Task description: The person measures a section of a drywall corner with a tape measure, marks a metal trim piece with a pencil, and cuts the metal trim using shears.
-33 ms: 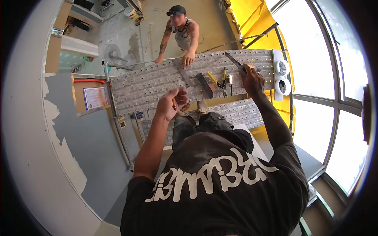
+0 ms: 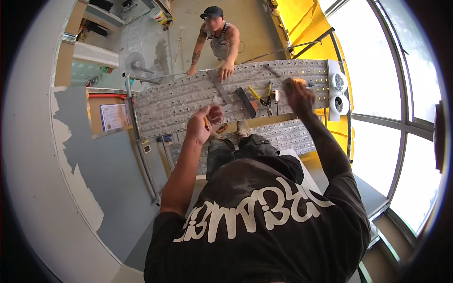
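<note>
The head view looks steeply down past a black shirt with white lettering onto a perforated metal scaffold plank point(image 2: 188, 96), grey and speckled with dried plaster, its long axis running left to right across the picture and bowing upward with the lens.

The left hand point(image 2: 204, 123) hovers over the near edge of the plank, its fingers curled shut around a slim orange pencil-like stick point(image 2: 206, 123); the stick's axis runs roughly up and down in the picture, one end poking out below the fist. Which end is the tip cannot be told.

The right hand point(image 2: 298, 96) reaches further out to the right part of the plank, the fingers closed down on a small block with an orange-tan face point(image 2: 296, 81), which sits against the plank surface. The block is blurred, so its shape stays unclear.

Between the hands lie tools on the plank: a dark flat trowel point(image 2: 246, 101) lying diagonally, yellow-handled pliers point(image 2: 262, 95), and a long metal strip point(image 2: 219, 87). Two white round fittings point(image 2: 338, 92) sit at the plank's right end.

Across the plank another person point(image 2: 216, 40) stands on the floor below, both hands resting on the far edge.
</note>
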`<state>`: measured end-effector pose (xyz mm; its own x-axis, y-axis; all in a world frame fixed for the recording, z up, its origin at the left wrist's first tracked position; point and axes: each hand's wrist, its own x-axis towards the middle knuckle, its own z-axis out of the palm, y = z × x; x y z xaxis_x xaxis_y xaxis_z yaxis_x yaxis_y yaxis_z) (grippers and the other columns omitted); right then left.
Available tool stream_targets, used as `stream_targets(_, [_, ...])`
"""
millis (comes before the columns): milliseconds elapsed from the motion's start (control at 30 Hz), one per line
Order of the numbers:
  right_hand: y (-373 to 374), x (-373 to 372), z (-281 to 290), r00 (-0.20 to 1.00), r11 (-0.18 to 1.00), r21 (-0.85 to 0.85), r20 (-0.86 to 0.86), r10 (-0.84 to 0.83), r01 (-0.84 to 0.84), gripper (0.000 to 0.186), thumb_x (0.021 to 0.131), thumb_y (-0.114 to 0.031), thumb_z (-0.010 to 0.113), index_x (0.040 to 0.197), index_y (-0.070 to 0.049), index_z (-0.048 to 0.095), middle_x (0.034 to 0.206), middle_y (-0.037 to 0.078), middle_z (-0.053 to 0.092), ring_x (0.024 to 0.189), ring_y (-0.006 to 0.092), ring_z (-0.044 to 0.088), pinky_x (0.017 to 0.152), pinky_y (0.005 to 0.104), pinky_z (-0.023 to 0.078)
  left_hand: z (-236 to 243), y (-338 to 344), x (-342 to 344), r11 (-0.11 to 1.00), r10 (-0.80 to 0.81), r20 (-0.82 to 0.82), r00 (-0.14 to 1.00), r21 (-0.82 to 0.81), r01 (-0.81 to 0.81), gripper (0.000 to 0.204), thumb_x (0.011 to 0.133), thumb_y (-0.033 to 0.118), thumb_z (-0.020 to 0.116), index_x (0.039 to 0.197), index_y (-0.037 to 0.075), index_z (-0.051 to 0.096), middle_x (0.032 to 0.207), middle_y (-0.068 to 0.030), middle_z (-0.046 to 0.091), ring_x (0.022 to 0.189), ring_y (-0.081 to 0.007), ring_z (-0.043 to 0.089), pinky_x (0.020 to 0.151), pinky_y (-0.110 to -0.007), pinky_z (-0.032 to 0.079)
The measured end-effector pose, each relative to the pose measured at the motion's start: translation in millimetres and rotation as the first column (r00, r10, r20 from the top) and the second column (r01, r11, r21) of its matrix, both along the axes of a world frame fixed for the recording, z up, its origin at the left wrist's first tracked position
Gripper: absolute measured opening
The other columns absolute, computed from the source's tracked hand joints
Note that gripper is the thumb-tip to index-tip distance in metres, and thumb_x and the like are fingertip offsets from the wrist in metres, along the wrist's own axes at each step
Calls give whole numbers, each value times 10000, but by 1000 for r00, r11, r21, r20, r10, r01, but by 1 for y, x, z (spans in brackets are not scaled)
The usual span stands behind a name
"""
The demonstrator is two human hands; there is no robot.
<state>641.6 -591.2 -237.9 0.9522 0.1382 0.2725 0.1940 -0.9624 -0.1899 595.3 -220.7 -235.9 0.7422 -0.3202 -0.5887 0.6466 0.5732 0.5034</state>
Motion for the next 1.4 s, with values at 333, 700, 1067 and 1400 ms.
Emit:
stream_targets(333, [32, -18, -1, 987, 981, 118, 53, 151, -157, 339, 876, -231, 707, 1203, -167, 647, 884, 56, 676, 773, 264, 661, 670, 418, 526, 18, -1, -18, 964, 132, 18, 991, 229, -132, 321, 1037, 230, 543, 1273, 27, 623, 1149, -98, 678, 947, -187, 656, 801, -331, 530])
stream_targets(700, [127, -78, 83, 961, 832, 507, -30, 275, -223, 441, 827, -209, 783, 1223, -72, 647, 1082, 134, 702, 903, 314, 704, 762, 405, 551, 97, -26, -29, 912, 262, 324, 909, 225, -343, 227, 972, 144, 659, 1167, 30, 672, 1041, -109, 699, 484, -31, 382, 472, -208, 314])
stream_targets(1067, [129, -85, 134, 916, 761, 510, 223, 333, -401, 524, 764, -216, 841, 1245, -100, 669, 850, 69, 647, 714, 250, 655, 647, 375, 529, 142, -24, -46, 914, 378, 435, 817, -36, -404, 147, 922, 80, 715, 1059, 44, 675, 893, -115, 698, 493, -46, 412, 478, -213, 334])
stream_targets(1400, [127, -83, 153, 850, 680, 511, 346, 398, -526, 562, 701, -110, 857, 1215, -43, 642, 869, 111, 678, 680, 248, 637, 599, 364, 492, 164, -21, -47, 950, 265, 633, 727, -43, -309, 351, 939, 107, 690, 1286, 98, 647, 994, -67, 661, 496, -56, 354, 487, -241, 302])
